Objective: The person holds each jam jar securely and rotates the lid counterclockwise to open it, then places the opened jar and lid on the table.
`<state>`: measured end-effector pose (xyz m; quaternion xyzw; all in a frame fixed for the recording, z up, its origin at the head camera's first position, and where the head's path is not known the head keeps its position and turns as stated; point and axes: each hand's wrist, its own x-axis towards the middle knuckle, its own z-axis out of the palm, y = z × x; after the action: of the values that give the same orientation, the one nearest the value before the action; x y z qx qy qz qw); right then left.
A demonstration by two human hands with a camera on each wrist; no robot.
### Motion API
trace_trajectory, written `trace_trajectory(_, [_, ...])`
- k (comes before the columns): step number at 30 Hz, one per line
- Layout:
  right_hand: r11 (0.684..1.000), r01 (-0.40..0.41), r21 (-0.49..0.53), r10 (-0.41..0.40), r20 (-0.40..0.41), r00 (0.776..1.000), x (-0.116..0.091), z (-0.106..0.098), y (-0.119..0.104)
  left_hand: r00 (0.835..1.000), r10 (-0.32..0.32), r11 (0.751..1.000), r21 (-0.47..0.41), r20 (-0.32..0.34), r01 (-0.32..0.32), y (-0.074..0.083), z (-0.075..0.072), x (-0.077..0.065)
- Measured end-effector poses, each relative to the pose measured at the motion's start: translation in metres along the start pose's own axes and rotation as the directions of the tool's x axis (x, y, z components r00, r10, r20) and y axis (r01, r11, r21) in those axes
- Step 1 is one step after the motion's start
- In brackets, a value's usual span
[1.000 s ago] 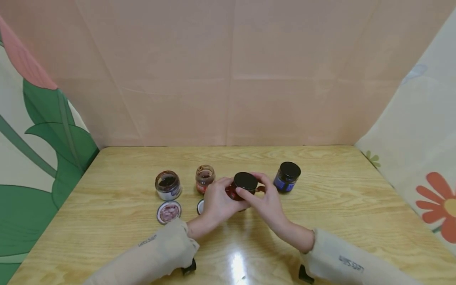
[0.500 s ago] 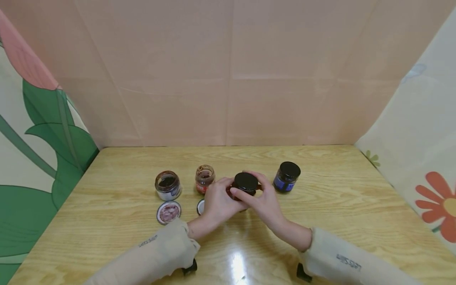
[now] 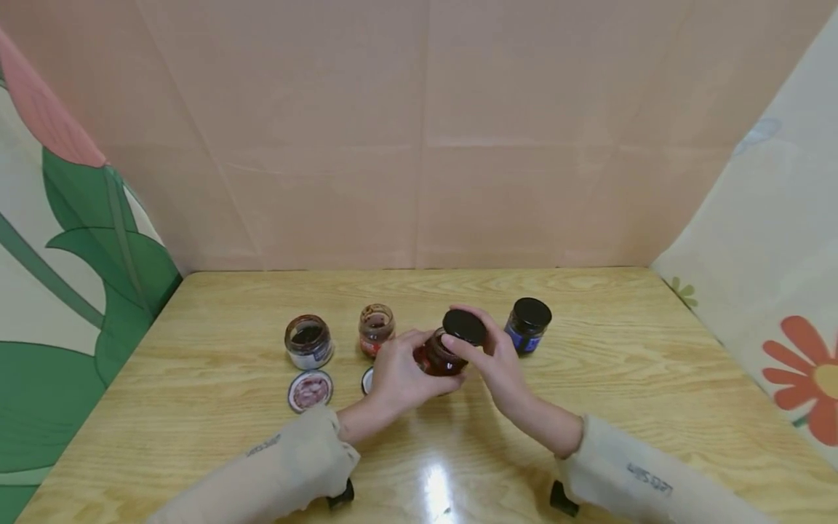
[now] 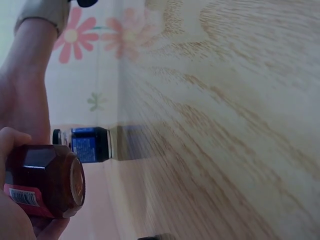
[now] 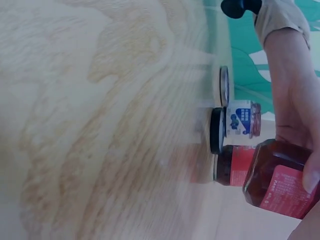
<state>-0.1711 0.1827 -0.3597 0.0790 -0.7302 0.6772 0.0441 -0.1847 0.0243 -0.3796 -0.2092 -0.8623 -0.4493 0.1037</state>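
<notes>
My left hand (image 3: 401,375) grips a dark red glass jar (image 3: 447,358) with a red label (image 5: 286,192), holding it over the table. My right hand (image 3: 503,367) pinches a black lid (image 3: 465,327) between thumb and fingers. The lid is off the jar's mouth, a little above it and to the right. From the left wrist view, the jar's base and a barcode on its label (image 4: 24,196) show, and the jar looks raised from the tabletop. Part of the jar is hidden behind the left hand's fingers.
On the wooden table (image 3: 216,437), an open jar with a white label (image 3: 310,355) has its lid (image 3: 310,391) in front. A smaller open jar (image 3: 377,336) has a lid (image 3: 368,380) partly behind the left hand. A black-capped jar with a blue label (image 3: 527,327) stands right.
The black lid sat on the jar before. Now my right hand has lifted it up and to the right, uncovering the jar's mouth. My left hand keeps its grip on the jar.
</notes>
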Motion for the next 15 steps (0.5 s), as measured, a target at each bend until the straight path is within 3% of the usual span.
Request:
trace_trajectory(6, [0.991,-0.121,0.059,0.124,-0.047,0.991,0.0029,-0.0024,-0.0042,1.000,-0.010,1.000,-0.003,-0.001,0.010,-0.0002,-0.0008,0.0005])
trace_trajectory(11, [0.987,-0.132,0.087,0.142,-0.119,0.983,0.0052,-0.0021,-0.0033,1.000,-0.026,1.000,0.000,-0.001,0.026,0.0006,-0.0011,0.0011])
trace_trajectory(15, [0.986,-0.110,0.127,0.125,-0.122,0.985,0.0072,-0.0028,-0.0007,0.999,-0.053,0.999,-0.011,0.004,0.053,0.0006,-0.0009,0.0016])
